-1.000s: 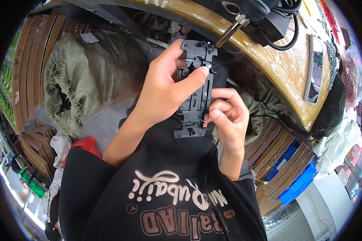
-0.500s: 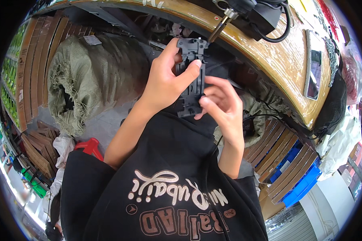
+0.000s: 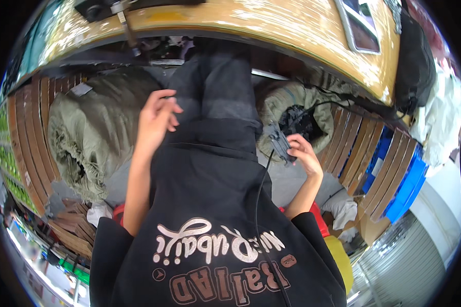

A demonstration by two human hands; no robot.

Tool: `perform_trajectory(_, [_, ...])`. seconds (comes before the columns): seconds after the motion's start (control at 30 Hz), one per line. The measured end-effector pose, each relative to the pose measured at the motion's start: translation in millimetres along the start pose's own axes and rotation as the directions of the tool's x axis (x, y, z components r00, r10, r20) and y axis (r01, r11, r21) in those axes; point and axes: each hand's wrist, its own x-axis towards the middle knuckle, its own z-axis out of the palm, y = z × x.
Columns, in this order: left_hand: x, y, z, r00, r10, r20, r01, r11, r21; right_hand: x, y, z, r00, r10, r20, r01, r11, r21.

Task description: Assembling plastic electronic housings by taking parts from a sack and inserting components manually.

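Observation:
My right hand (image 3: 305, 153) grips a dark grey moulded plastic part (image 3: 277, 139) by its right side, with the thumb and fingers closed on it. The part hangs tilted at the near edge of an open woven sack (image 3: 271, 105), right of my legs; dark pieces (image 3: 298, 118) lie inside that sack. My left hand (image 3: 160, 116) is raised beside my left thigh, holding nothing, its fingers loosely bent and apart. Nearest to it is a bulky olive-green sack (image 3: 105, 123) on the left.
Ahead runs a wooden bench (image 3: 271, 20) with a metal-shafted tool (image 3: 124, 20) at its edge and a phone-like device (image 3: 361, 28) on the right. Stacked cardboard (image 3: 28, 138) stands left; more cardboard (image 3: 356, 148) and blue bins (image 3: 407, 179) stand right. A black cable (image 3: 258, 204) crosses my front.
My left hand has let go of the plastic part and moved left. My right hand has carried the part right, over to the open sack. The view has shifted, too.

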Motion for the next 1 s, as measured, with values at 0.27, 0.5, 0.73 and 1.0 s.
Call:
perform_trajectory(0.27, [13.3, 2.7, -37.8, 0.994, 0.022, -0.106, -0.001, 0.979, 0.202, 16.6, 123.2, -58.3, 0.906, 0.142, -0.399, 0.043, 0.906, 0.421])
perform_trajectory(0.5, [-3.7, 36.5, -82.9, 0.943, 0.115, -0.311, -0.043, 0.973, 0.228, 79.6, 150.2, -57.5, 0.787, 0.073, -0.613, 0.31, 0.812, 0.494])
perform_trajectory(0.73, [-8.5, 114.0, -125.2, 0.675, 0.466, -0.572, -0.389, 0.883, 0.262, 60.9, 134.2, -121.1, 0.315, -0.004, -0.949, 0.494, 0.854, 0.161])
perform_trajectory(1.0, [108.1, 220.0, -156.3, 0.428, 0.856, -0.29, -0.265, 0.425, 0.865, -49.0, -152.7, -10.7, -0.418, -0.602, -0.68, 0.565, 0.414, -0.714])
